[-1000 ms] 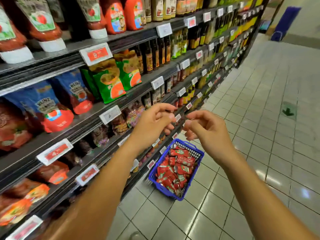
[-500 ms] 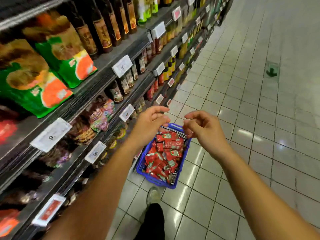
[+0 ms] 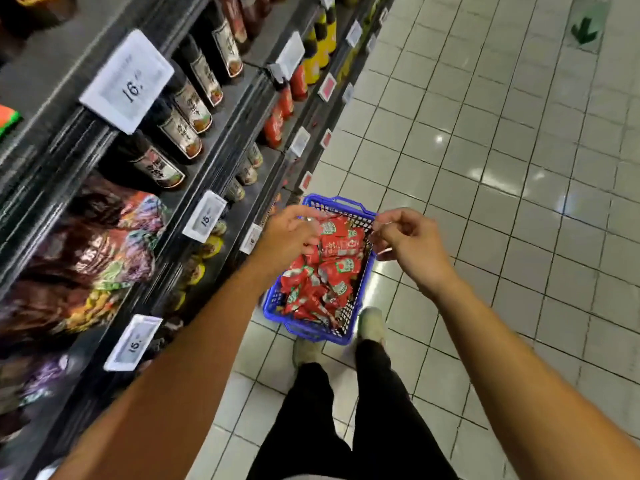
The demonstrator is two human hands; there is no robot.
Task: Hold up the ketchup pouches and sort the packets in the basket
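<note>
A blue basket (image 3: 360,268) is seen on the tiled floor (image 3: 485,168), just beside the shelf unit (image 3: 221,140) and right in front of the person's shoes (image 3: 372,323). It is filled w/ red sachets (image 3: 322,282), piled loosely. Both hands are held above the basket's far end, approx. level w/ each other. The left hand (image 3: 289,233) is kept w/ fingers loosely curled; its grip closes on nothing that can be made out, though the fingertips are blurred. The right hand (image 3: 412,244) is likewise loosely curled, thumb and forefinger nearly met, nothing visibly held. Dark sauce bottles (image 3: 187,105) and white price tags (image 3: 128,81) are ranged along the shelves at left. Black trousers (image 3: 346,427) are seen at bottom.
</note>
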